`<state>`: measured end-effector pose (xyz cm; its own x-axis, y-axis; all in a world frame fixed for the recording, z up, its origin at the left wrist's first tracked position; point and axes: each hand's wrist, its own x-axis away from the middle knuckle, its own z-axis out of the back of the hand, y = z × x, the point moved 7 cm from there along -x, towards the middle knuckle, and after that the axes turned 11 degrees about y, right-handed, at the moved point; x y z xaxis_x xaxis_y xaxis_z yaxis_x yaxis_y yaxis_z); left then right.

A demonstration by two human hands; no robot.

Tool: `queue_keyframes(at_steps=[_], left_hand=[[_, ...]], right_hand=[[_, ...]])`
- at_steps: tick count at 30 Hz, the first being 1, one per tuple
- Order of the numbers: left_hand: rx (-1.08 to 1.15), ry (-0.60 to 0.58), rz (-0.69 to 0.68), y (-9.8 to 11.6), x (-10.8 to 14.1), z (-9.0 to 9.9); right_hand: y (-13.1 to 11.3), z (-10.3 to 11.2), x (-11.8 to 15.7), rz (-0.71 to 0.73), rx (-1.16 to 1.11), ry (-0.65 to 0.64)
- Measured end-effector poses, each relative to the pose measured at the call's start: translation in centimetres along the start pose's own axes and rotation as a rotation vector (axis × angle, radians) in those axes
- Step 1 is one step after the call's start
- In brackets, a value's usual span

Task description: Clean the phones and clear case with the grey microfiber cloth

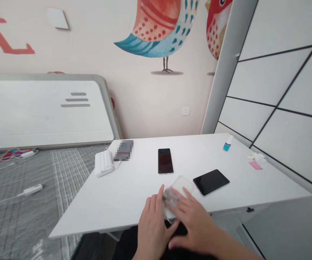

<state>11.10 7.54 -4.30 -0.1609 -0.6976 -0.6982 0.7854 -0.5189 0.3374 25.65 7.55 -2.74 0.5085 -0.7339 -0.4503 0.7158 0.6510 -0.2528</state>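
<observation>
Over the near edge of the table, my left hand [153, 218] grips a clear plastic case [184, 183] by its left side. My right hand [189, 216] lies over the case with its fingers spread, slightly smeared by motion. Something greyish shows under the right fingers, but I cannot make it out. Just right of the case is a black-screened tablet [211, 182], lying at a slant. Farther back lies a dark phone [165, 161], screen up.
A white table [112, 206] carries a white power strip [103, 163], a blurred-out dark item [123, 150], a small blue-labelled bottle [227, 143], a pink slip [255, 165] and crumpled white tissue [256, 157]. White panelled doors [285, 79] stand close on the right.
</observation>
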Motion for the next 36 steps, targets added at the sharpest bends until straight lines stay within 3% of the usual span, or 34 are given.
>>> queue_keyframes(at_steps=[2,6,10,14,15,19,23,28,32,33,36], left_hand=[[-0.005,0.0,0.004,-0.1,0.0,0.0],[-0.003,-0.012,0.026,-0.2,0.0,-0.2],[0.005,-0.02,0.019,-0.3,0.1,-0.4],[-0.023,-0.03,0.036,-0.7,0.2,-0.7],[-0.028,-0.031,0.034,-0.7,0.2,-0.8],[-0.022,-0.073,0.037,-0.7,0.3,-1.2],[-0.028,-0.08,0.065,-0.8,0.4,-1.2],[-0.04,-0.093,0.038,-0.9,0.5,-1.5],[-0.055,-0.091,0.07,-1.3,0.5,-1.7],[-0.054,-0.102,0.072,-1.4,0.5,-1.8],[-0.025,-0.145,0.072,-1.5,0.5,-2.2]], right_hand=[[-0.1,-0.2,0.1,0.001,-0.032,-0.027],[1.8,0.7,0.0,-0.195,0.118,0.083],[-0.2,-0.2,0.1,0.024,-0.024,-0.01],[2.0,0.6,0.2,-0.222,0.14,0.097],[2.0,0.6,0.2,-0.215,0.15,0.103],[0.0,-0.9,0.2,0.045,-0.013,-0.055],[2.5,-0.4,0.2,-0.206,0.1,-0.013],[0.4,-1.4,-0.1,0.055,-0.028,-0.079],[2.7,-0.7,-0.5,-0.225,0.127,-0.006],[2.6,-0.9,-0.5,-0.214,0.135,0.005],[0.3,-2.1,-0.5,0.063,0.014,-0.049]])
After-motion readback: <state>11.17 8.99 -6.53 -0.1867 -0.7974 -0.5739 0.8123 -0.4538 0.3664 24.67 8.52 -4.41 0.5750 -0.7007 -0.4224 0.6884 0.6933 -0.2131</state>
